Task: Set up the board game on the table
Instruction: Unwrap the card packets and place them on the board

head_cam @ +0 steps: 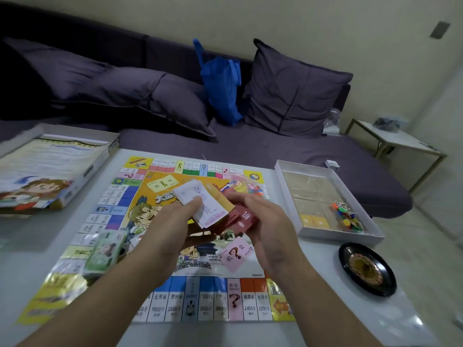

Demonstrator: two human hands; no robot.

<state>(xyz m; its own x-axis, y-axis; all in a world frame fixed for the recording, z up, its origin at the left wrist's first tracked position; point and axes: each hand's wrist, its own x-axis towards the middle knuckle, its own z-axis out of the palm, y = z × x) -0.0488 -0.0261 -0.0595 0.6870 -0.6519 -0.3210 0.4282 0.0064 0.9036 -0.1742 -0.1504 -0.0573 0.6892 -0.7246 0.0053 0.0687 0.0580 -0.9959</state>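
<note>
The left hand (175,216) pinches a fanned bundle of white printed paper cards (203,204); the right hand (265,221) grips a stack of dark red cards (244,219). Both hover over the colourful square game board (160,236) spread flat on the pale table (325,284). A green banknote wad (105,254) lies on the board's left side, and an open white box tray (325,196) sits beside its right edge.
</note>
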